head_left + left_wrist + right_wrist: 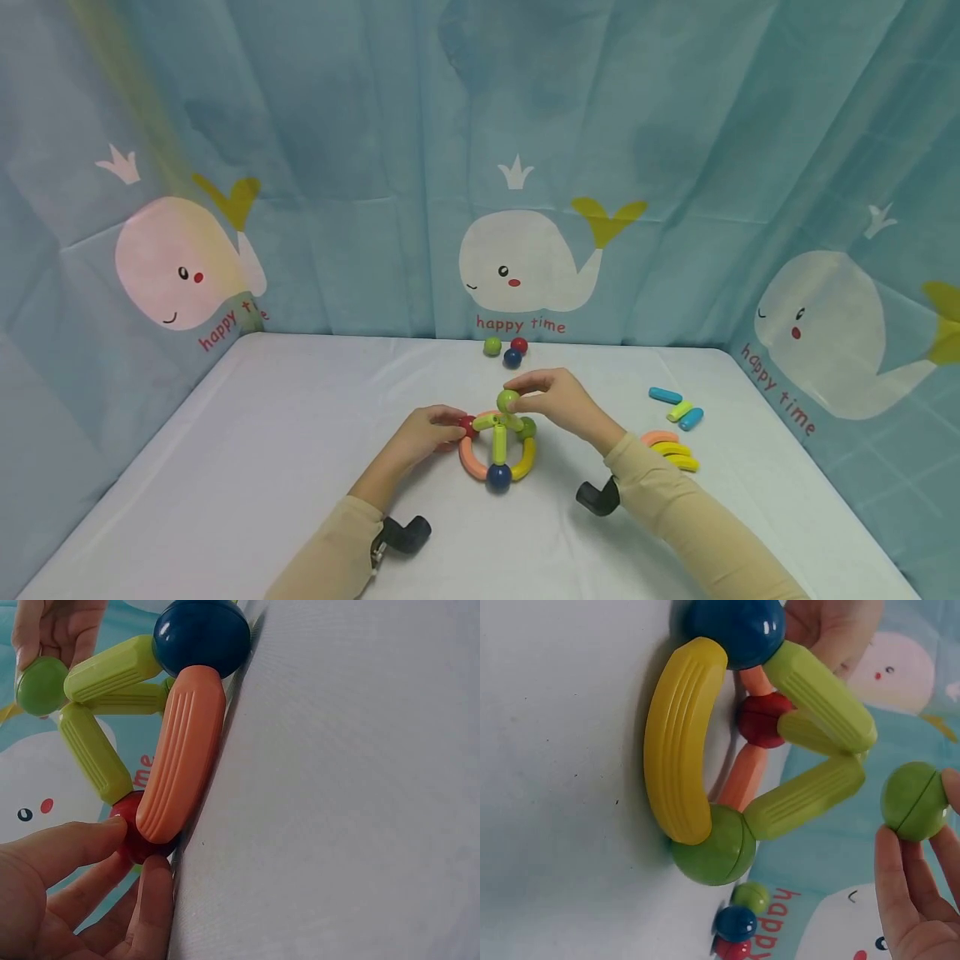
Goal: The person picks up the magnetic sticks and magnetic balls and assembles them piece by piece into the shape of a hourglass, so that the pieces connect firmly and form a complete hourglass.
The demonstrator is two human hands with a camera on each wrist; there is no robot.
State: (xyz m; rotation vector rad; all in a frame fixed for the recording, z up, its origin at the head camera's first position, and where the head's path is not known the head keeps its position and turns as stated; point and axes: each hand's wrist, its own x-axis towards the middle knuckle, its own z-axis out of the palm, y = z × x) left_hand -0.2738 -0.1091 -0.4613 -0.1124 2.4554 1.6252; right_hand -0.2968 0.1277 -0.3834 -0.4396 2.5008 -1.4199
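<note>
A toy frame of magnetic-looking sticks and balls stands on the white table. Its base is a ring of curved orange sticks [182,754] and a curved yellow stick [681,742], joined by red [133,814], blue [498,477] and green balls [716,846]. Three lime sticks [821,697] rise from these balls and lean together at the top. My left hand [426,435] grips the red ball with thumb and fingers. Above the peak my right hand [561,402] pinches another green ball [913,801], a small gap from the stick ends in the right wrist view.
Loose green [492,346], red [519,345] and blue balls [512,358] sit at the table's back edge. On the right lie short blue [665,395] and lime sticks [679,411], with curved orange and yellow sticks [675,450] nearer my right sleeve. A whale-print curtain [360,250] surrounds the table.
</note>
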